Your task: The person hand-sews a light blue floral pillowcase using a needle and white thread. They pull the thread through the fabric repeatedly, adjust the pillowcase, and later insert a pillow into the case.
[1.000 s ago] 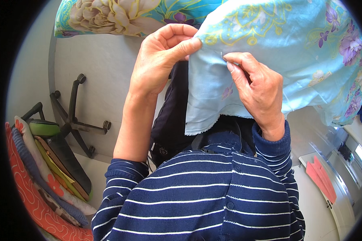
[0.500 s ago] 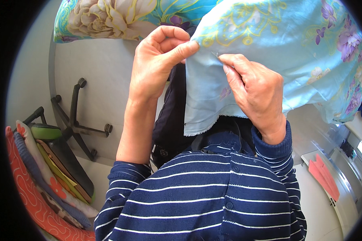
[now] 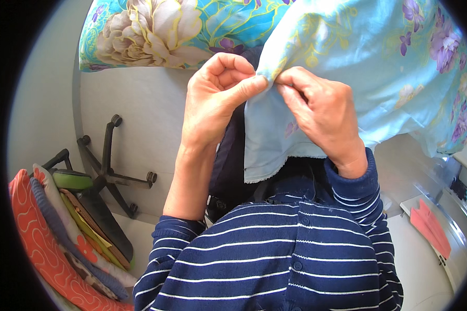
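A light blue floral fabric (image 3: 342, 103) with a frayed lower edge hangs over my lap. My left hand (image 3: 210, 96) pinches its left edge between thumb and forefinger, the other fingers curled. Close beside it, my right hand (image 3: 324, 106) has thumb and forefinger pressed together at a small bunched fold of the same fabric. The fingertips of both hands nearly meet there. Whether a thin thing is also between my right fingertips is hidden.
Turquoise fabric with large flowers (image 3: 155, 36) lies across the top left. A black chair base with casters (image 3: 106, 173) stands on the floor at left. Folded cloths and a red patterned cushion (image 3: 46, 243) are at lower left. Pink pieces (image 3: 429, 228) rest on a white surface at right.
My right hand has closed in on my left, and the fabric between them is now bunched. A thin sliver at my right fingertips earlier no longer shows. The view has shifted slightly.
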`<action>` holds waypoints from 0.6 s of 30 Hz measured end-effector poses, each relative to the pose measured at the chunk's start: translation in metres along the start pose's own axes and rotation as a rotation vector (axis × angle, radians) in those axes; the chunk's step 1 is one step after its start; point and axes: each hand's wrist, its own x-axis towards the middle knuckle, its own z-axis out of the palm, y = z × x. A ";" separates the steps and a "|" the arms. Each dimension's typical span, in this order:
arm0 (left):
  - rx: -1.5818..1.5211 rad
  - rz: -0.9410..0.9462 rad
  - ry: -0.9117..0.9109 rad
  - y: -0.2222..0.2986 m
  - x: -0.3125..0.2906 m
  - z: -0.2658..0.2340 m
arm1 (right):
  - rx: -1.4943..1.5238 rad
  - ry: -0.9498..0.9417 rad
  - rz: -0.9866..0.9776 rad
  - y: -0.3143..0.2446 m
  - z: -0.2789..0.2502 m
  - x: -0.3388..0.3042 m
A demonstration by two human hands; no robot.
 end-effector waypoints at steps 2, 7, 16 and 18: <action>-0.085 -0.005 0.017 -0.002 -0.002 -0.002 | 0.147 -0.081 0.111 0.003 -0.007 -0.002; -0.113 -0.027 0.024 -0.008 0.001 -0.008 | 0.319 -0.103 0.156 0.012 -0.010 -0.002; -0.166 -0.038 0.044 -0.014 0.001 -0.008 | 0.389 -0.164 0.211 0.015 -0.011 0.001; -0.120 0.003 0.056 -0.015 0.001 -0.008 | 0.352 -0.161 0.192 0.013 -0.012 0.002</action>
